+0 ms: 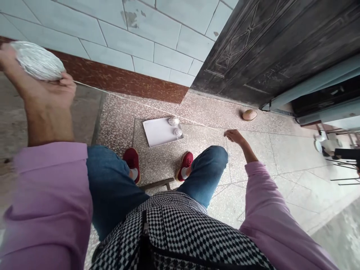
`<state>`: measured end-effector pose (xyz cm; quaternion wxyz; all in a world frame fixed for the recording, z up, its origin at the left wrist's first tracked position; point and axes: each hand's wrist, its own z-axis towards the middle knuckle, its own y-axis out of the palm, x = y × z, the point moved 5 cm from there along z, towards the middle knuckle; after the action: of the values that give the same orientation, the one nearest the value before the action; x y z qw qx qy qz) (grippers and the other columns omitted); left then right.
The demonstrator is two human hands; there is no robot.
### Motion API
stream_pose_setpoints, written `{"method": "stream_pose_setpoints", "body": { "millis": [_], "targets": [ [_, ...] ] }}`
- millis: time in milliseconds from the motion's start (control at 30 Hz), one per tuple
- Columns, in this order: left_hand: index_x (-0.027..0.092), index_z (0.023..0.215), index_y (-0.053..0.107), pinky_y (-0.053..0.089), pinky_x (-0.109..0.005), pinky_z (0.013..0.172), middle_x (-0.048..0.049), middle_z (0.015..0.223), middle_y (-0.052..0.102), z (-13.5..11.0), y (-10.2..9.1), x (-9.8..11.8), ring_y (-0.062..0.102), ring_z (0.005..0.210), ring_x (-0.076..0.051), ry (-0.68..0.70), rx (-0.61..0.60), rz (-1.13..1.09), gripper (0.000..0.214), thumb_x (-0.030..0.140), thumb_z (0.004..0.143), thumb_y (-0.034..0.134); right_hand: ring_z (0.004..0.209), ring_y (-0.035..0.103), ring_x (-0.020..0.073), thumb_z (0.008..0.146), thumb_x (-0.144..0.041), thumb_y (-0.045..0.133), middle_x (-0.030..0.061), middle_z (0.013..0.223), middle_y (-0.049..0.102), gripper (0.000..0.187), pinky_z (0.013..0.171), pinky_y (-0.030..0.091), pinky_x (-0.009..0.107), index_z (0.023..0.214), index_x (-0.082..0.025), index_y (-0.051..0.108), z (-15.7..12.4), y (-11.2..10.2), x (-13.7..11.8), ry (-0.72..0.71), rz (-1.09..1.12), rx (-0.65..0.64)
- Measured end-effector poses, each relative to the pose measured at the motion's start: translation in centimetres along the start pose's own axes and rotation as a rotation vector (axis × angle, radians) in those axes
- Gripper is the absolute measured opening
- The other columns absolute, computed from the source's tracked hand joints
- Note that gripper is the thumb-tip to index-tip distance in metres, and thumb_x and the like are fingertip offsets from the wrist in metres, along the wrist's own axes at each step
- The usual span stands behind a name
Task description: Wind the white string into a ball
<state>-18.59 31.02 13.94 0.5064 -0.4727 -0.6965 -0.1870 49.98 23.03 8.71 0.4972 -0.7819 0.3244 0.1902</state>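
Note:
At the upper left, my left hand is wrapped round a large white ball of yarn. A strand of white yarn runs from it, stretched across in front of me to the right. Its far end reaches my right hand, whose fingers are pinched on the strand. On the floor between the hands lies a shallow white box lid. Two smaller balls, a cream yarn ball and a white yarn ball, rest at its right side, with a loose loop of yarn beside them.
A tiled wall with a brown base band stands ahead. A dark carved door is at the upper right. A round tan object lies on the floor near it. Dark thin legs of furniture show at far right. My red shoes flank the lid.

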Motion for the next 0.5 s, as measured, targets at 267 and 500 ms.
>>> {"method": "stream_pose_setpoints", "body": {
  "millis": [267,500],
  "targets": [
    [0.033,0.133,0.060,0.063,-0.039,0.118,-0.0011,0.149,0.076,-0.1,6.9,-0.3,0.059,0.168,-0.026,0.260,-0.392,-0.749,0.052,0.080,0.135,0.038,0.119,0.088,0.0324,0.133,-0.023,0.093,0.0174,0.140,0.088,0.009,0.101,0.082,0.043,0.130,-0.014,0.091,3.8,3.2,-3.2,-0.052,-0.054,-0.035],
    [0.031,0.129,0.059,0.048,-0.031,0.068,-0.0060,0.123,0.069,0.7,13.7,-1.7,0.061,0.114,-0.025,0.216,-0.572,-0.789,0.086,0.087,0.077,0.100,0.155,0.080,0.0299,0.143,-0.026,0.076,0.0152,0.181,0.077,0.021,0.097,0.080,0.024,0.148,-0.015,0.093,10.8,15.5,-21.0,-0.498,0.229,-0.244]
  ]
}}
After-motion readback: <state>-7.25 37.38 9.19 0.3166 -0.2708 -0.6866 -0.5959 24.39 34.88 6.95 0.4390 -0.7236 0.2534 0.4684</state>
